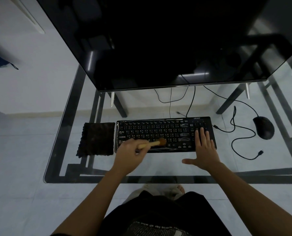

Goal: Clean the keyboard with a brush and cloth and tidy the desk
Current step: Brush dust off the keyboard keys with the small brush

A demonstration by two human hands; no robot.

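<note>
A black keyboard (158,128) lies on the glass desk (70,178) in front of the monitor. My left hand (129,154) is closed around the pale wooden handle of a small brush (157,142), whose brown bristles rest on the keyboard's lower middle keys. My right hand (204,147) lies flat with fingers spread on the keyboard's right end, over the number pad, thumb stretched left over the glass. A dark fuzzy cloth (96,138) lies flat just left of the keyboard, touching nothing else.
A large dark monitor (158,40) hangs over the back of the desk. A black mouse (263,127) sits at the right, its cable (240,138) looping loose with a free plug end. More cables run behind the keyboard.
</note>
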